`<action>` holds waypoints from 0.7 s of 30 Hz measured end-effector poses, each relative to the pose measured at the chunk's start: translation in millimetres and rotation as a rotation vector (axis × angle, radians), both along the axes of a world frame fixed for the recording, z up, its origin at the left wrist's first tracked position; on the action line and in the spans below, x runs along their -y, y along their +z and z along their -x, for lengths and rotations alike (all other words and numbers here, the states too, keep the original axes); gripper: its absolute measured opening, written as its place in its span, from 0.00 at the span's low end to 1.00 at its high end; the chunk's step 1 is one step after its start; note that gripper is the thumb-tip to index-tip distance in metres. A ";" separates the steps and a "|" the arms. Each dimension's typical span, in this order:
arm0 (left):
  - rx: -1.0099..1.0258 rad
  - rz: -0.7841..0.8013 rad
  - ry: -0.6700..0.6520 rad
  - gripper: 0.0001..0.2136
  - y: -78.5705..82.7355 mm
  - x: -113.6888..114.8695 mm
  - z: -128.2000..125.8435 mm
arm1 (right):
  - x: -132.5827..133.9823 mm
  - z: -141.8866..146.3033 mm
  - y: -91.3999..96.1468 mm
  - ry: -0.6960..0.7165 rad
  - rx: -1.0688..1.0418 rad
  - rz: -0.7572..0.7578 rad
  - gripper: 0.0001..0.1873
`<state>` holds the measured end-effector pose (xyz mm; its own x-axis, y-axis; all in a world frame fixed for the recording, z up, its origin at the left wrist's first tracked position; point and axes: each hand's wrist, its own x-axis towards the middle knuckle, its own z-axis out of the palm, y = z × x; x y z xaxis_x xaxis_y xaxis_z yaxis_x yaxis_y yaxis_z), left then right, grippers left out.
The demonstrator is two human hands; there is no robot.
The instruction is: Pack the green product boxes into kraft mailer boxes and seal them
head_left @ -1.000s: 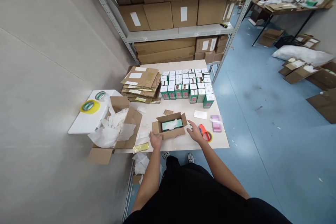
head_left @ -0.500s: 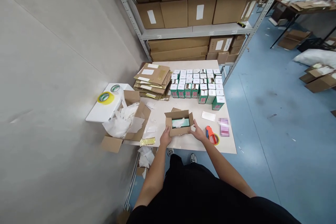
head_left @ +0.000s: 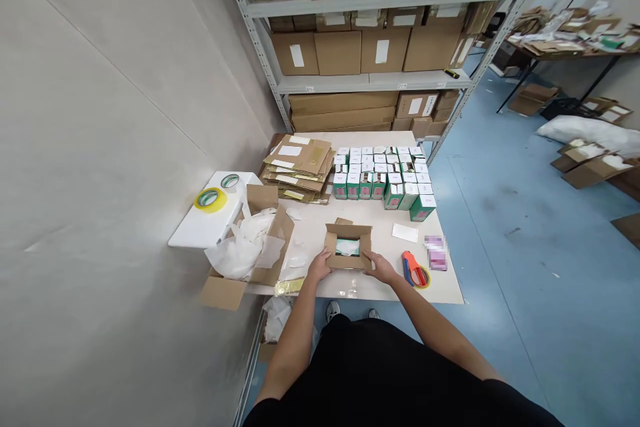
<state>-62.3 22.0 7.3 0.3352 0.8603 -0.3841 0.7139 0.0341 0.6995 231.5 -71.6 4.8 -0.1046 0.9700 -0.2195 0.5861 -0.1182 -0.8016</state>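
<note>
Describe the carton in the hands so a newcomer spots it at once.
In front of the grey shelving stands a pale table. Near its front edge, a small open carton is held between the left hand and right hand. Unlike the larger carton of white wrapping to its left, it contains a green item partly covered by white paper.

The left arm [head_left: 293, 340] is reaching forward and slightly inward, while the right arm [head_left: 440, 330] is slanting in more sharply from the side. Ahead of the torso [head_left: 390, 373], the left hand [head_left: 319, 265] and right hand [head_left: 381, 268] are facing each other, slightly apart, both gripping, the wrists [head_left: 310, 282] lying nearly level.
</note>
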 end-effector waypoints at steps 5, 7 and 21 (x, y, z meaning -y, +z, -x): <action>0.016 -0.038 0.023 0.24 6.8 -15.9 10.1 | 3.3 10.6 -12.7 -0.238 -0.085 -0.022 0.19; -0.037 -0.128 0.028 0.24 12.1 -21.3 9.8 | 0.7 17.0 -15.5 -0.411 -0.012 -0.019 0.17; -0.282 -0.337 -0.386 0.40 31.6 -64.3 -18.3 | -11.9 47.4 -23.4 -0.864 0.260 0.389 0.45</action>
<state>-44.0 86.4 38.9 0.5730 0.7866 -0.2301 0.7906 -0.4566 0.4080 184.1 -59.6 -18.6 0.7036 0.5455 -0.4554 0.3268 -0.8175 -0.4743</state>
